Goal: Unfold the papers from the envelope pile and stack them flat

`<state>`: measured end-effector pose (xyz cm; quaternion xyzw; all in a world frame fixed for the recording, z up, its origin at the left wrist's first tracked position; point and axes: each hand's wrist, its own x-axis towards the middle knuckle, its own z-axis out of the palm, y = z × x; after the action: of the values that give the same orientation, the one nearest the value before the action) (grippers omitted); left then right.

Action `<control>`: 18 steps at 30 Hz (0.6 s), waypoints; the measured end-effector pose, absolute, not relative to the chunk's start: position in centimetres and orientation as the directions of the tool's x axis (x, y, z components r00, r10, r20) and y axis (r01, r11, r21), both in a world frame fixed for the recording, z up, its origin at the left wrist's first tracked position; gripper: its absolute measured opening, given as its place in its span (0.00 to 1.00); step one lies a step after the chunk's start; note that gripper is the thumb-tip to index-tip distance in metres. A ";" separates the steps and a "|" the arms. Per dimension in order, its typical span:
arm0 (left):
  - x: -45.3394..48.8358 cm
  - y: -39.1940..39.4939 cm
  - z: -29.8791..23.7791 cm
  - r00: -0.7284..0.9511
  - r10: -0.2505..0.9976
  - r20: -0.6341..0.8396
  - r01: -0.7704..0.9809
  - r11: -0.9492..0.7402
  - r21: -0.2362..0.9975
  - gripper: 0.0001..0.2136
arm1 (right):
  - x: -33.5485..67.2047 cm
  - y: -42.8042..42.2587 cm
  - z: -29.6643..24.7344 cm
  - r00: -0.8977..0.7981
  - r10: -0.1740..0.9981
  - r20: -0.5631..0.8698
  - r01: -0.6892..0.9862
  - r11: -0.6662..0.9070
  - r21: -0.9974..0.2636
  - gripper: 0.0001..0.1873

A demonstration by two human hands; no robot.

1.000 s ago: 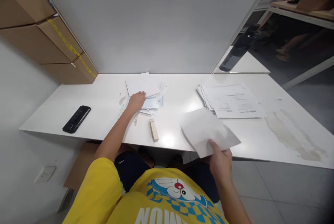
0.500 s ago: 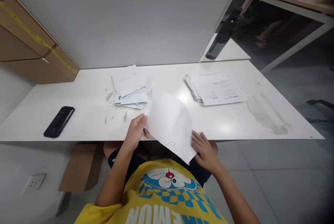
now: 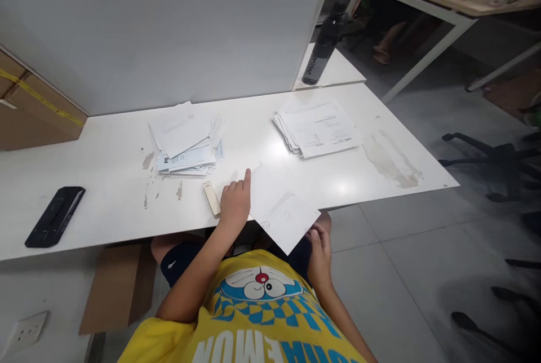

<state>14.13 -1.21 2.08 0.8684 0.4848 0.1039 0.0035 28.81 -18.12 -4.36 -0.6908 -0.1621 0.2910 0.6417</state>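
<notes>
A white sheet of paper point(image 3: 285, 211) lies partly on the table, its near corner hanging past the front edge. Faint print and a small oval stamp mark show on it. At its left edge rests my left hand point(image 3: 235, 202), palm down, index finger stretched out and the other fingers curled, gripping nothing. My right hand point(image 3: 320, 250) is closed on the sheet's right corner beyond the table edge, some fingers hidden. Just left of my left hand lies a small cream oblong object point(image 3: 211, 199), perhaps a stapler.
On the white table point(image 3: 114, 194) are a left paper pile point(image 3: 181, 132) and a right paper stack point(image 3: 323, 129). A black oblong device point(image 3: 54, 216) lies far left. Behind stand a grey partition point(image 3: 190, 25) and a dark bottle point(image 3: 323, 47). Cardboard boxes point(image 3: 38, 109) sit at left.
The sheet has been lowered toward the table. My left hand has let go of it and moved right along its edge. The cream object has come into view. The camera view has shifted right.
</notes>
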 end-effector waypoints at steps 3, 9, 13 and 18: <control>14.9 -1.5 2.1 0.545 0.822 0.165 0.816 -0.566 0.121 0.23 | 27.6 -17.3 -4.8 0.609 0.663 -0.435 -0.481 -0.126 -0.868 0.31; 14.6 -2.7 1.5 0.482 0.862 0.160 0.818 -0.507 0.270 0.22 | 30.4 -16.6 -6.8 0.687 0.672 -0.276 -0.203 -0.187 -0.961 0.30; 14.5 -3.4 0.1 0.332 0.911 0.246 0.717 -0.413 0.562 0.30 | 34.3 -16.1 -4.5 0.692 0.719 -0.058 0.196 -0.264 -0.945 0.19; 15.0 -4.3 0.8 0.138 0.959 0.247 0.381 -0.282 0.881 0.32 | 35.5 -13.7 1.2 0.668 0.736 0.106 0.317 -0.152 -0.936 0.17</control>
<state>15.05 -4.33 0.76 0.6751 0.4961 0.4302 0.3363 35.50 -13.75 1.23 -0.7342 -0.3588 0.1930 0.5432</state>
